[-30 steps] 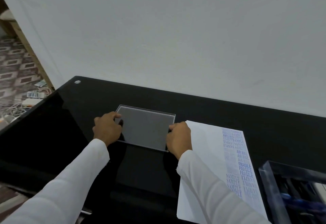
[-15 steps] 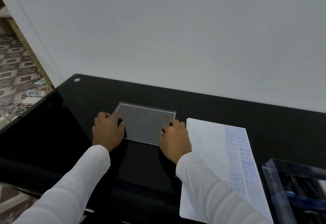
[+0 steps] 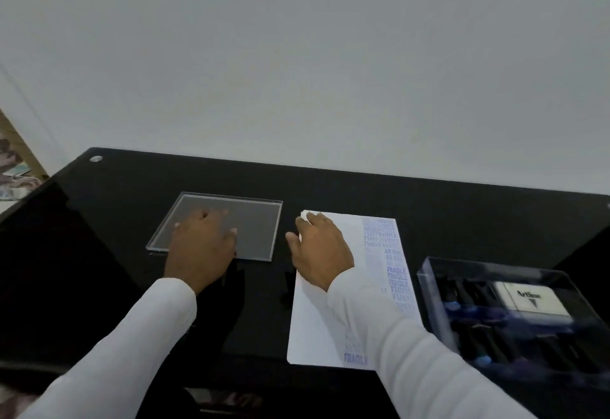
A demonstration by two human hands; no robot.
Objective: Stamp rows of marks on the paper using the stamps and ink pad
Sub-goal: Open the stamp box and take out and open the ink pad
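1. Two hands have left the edges of the clear flat acrylic lid [image 3: 227,220]; my left hand [image 3: 201,247] now rests flat on it, fingers relaxed.
2. My right hand [image 3: 321,250] has moved to 3 o'clock, fingers spread flat on the white stamped paper [image 3: 317,319].
3. Clear plastic stamp box [image 3: 515,316] sits at 4 o'clock, uncovered; stamping can likely resume.

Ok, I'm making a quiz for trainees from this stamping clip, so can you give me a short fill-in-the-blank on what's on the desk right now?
1. The left hand rests flat on the clear ____ plate.
2. The right hand lies on the ____ corner of the paper.
3. The stamped rows run along the paper's ____ edge.
4. The clear box of stamps stands to the ____ of the paper.

Missing words: acrylic; top left; right; right
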